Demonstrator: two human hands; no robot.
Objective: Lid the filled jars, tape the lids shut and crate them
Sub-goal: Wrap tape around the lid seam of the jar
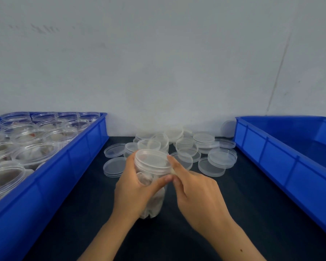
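Head view: a clear plastic jar [152, 187] stands upright on the dark bench [252, 213], midway between two blue crates. A clear lid [152, 160] sits on its mouth, and pale, crumpled pieces show through its wall; what they are cannot be told. The left hand [134, 189] wraps the jar's left side, its grip holding the body with the thumb laid across the front just below the lid. The right hand [198, 187] is at the jar's right side, index finger stretched up to touch the lid's rim, thumb and curled fingers pinching a small pale scrap [173, 171] against the jar under the lid; whether it is tape cannot be told.

The left crate [79, 162] holds many more clear jars [34, 146], packed close together in rows, with pale contents and a few red bits inside. Whether they carry lids is hard to tell through the glare. The right crate [282, 157] shows only its blue walls and inner floor; its near part runs out of frame.

Behind the held jar, a loose heap of spare clear lids [186, 146] lies on the bench against the grey wall [158, 63], some stacked, some flat, one leaning on the wall beside the right crate.
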